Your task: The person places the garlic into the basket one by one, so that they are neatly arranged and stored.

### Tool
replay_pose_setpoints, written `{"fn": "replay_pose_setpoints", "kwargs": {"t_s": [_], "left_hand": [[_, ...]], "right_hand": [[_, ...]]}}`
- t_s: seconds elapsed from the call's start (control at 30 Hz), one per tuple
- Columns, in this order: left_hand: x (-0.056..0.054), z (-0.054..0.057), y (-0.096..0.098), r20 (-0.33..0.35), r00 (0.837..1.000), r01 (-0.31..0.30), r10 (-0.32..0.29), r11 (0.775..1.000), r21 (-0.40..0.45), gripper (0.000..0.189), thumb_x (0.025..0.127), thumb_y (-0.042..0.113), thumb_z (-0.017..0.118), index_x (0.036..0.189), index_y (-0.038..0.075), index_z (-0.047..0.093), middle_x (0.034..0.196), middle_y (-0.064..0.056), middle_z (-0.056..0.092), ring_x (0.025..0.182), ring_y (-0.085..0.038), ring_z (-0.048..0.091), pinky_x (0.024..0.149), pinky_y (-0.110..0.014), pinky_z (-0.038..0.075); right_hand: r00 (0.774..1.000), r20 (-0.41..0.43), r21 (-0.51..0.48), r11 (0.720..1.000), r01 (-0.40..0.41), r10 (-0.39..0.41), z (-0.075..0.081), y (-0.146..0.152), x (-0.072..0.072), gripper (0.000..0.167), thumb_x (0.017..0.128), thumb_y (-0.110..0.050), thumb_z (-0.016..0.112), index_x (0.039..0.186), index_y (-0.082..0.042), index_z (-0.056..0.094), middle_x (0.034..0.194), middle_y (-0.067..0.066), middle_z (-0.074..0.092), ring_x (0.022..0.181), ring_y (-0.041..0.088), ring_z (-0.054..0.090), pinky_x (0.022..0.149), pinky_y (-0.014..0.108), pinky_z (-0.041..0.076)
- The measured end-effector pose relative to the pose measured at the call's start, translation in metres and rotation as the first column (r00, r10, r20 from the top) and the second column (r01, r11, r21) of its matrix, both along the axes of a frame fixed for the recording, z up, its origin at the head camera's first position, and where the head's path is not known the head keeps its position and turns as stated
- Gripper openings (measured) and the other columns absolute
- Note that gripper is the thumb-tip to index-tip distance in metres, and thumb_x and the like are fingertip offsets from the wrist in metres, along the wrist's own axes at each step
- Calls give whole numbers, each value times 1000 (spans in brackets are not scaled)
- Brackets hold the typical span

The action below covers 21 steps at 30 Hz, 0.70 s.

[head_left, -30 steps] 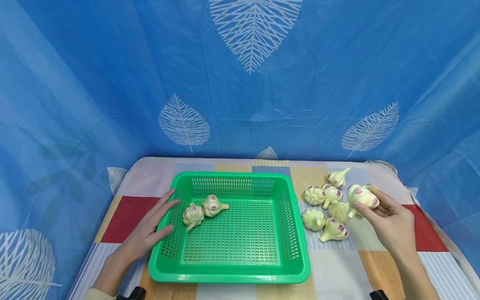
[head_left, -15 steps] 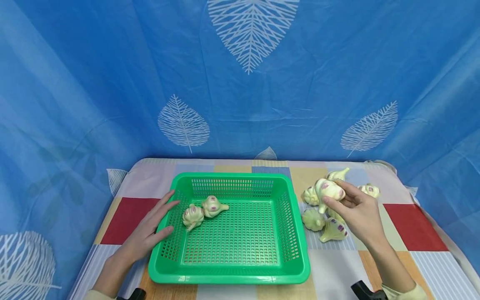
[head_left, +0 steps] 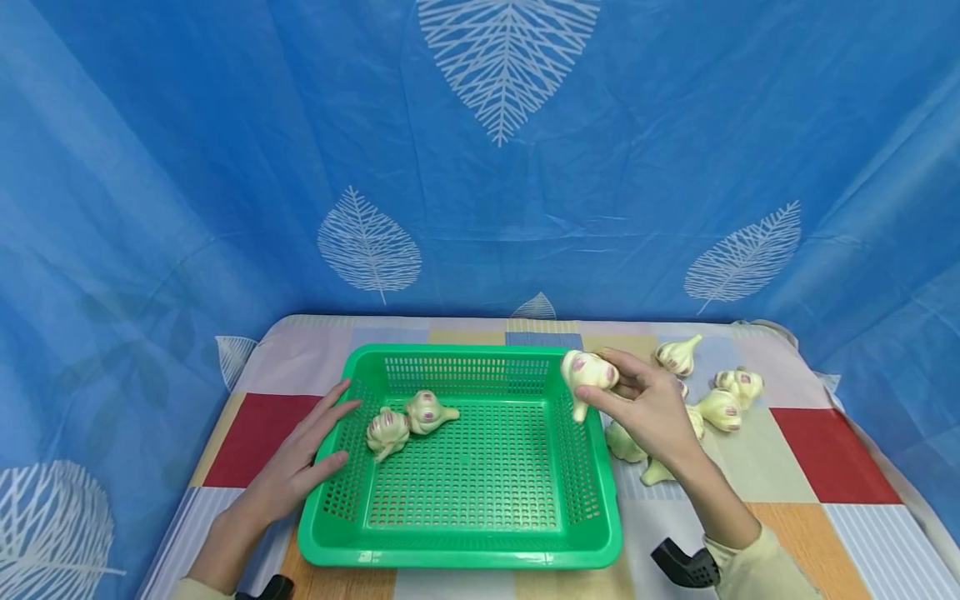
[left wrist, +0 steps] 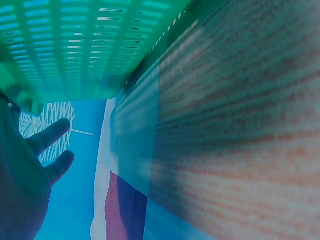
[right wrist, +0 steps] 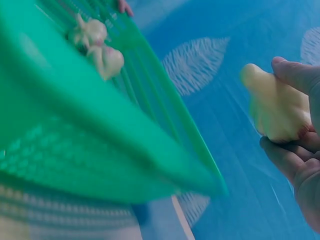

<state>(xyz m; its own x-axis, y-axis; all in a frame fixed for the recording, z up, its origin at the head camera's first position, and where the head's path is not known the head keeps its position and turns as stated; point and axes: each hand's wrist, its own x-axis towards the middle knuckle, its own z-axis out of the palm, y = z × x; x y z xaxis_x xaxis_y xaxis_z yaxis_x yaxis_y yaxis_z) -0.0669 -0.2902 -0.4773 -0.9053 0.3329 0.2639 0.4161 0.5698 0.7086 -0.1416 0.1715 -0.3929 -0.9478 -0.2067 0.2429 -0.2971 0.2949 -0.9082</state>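
Observation:
A garlic bulb point(head_left: 587, 373) with purple streaks is pinched between the thumb and fingers of my right hand point(head_left: 651, 410), above the right rim of the green plastic basket point(head_left: 457, 557). The right wrist view shows the same garlic bulb point(right wrist: 280, 107) held off to the side of the basket wall. Inside the basket, two garlic bulbs point(head_left: 387, 432) lie side by side on the left. My left hand point(head_left: 288, 462) rests at the basket's left rim with its fingers extended. In the left wrist view, the fingers of my left hand point(left wrist: 25, 185) are dark beside the basket's perforated side.
Several more garlic bulbs point(head_left: 722, 409) lie on the patchwork tablecloth point(head_left: 750, 467) right of the basket, some partly hidden behind my right hand and forearm. Blue curtains point(head_left: 480, 225) with white leaf prints surround the table at the back and sides.
My right hand has carried the garlic bulb left, from over the loose bulbs to the basket's right rim. The left hand and the basket have stayed put.

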Motion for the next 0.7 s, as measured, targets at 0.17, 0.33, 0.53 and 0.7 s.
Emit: {"fn": "replay_pose_setpoints", "kwargs": {"t_s": [0.17, 0.33, 0.53, 0.7], "left_hand": [[-1, -1, 0, -9, 1000, -2, 2, 1000, -3, 65, 92, 14, 63, 153, 10, 42, 167, -4, 16, 149, -21, 20, 99, -75, 28], [0, -1, 1, -2, 1000, 1, -1, 1000, 1, 65, 92, 14, 64, 152, 9, 42, 167, -4, 16, 149, -20, 19, 100, -74, 29], [0, -1, 1, -14, 1000, -5, 4, 1000, -5, 64, 91, 13, 64, 152, 8, 43, 167, -4, 17, 149, -22, 20, 99, -75, 30], [-1, -2, 1, -21, 1000, -6, 6, 1000, -5, 64, 92, 12, 63, 152, 8, 42, 167, -5, 17, 149, -23, 20, 99, -75, 29]], "right_hand": [[998, 33, 8, 998, -56, 56, 2, -25, -8, 57, 84, -14, 83, 134, 3, 61, 125, 20, 66, 106, 21, 70, 82, 27, 56], [991, 72, 25, 993, -113, 111, 0, -46, -15, 64, 83, -23, 85, 137, 0, 60, 126, 18, 66, 109, 27, 68, 84, 28, 55], [982, 90, 44, 985, -169, 165, -5, -67, -25, 64, 82, -25, 86, 135, -1, 61, 120, 15, 69, 105, 25, 70, 83, 29, 56], [969, 85, 95, 966, -239, 231, -8, -86, -33, 61, 84, -26, 84, 134, 0, 62, 116, 13, 71, 101, 23, 72, 79, 31, 58]]}}
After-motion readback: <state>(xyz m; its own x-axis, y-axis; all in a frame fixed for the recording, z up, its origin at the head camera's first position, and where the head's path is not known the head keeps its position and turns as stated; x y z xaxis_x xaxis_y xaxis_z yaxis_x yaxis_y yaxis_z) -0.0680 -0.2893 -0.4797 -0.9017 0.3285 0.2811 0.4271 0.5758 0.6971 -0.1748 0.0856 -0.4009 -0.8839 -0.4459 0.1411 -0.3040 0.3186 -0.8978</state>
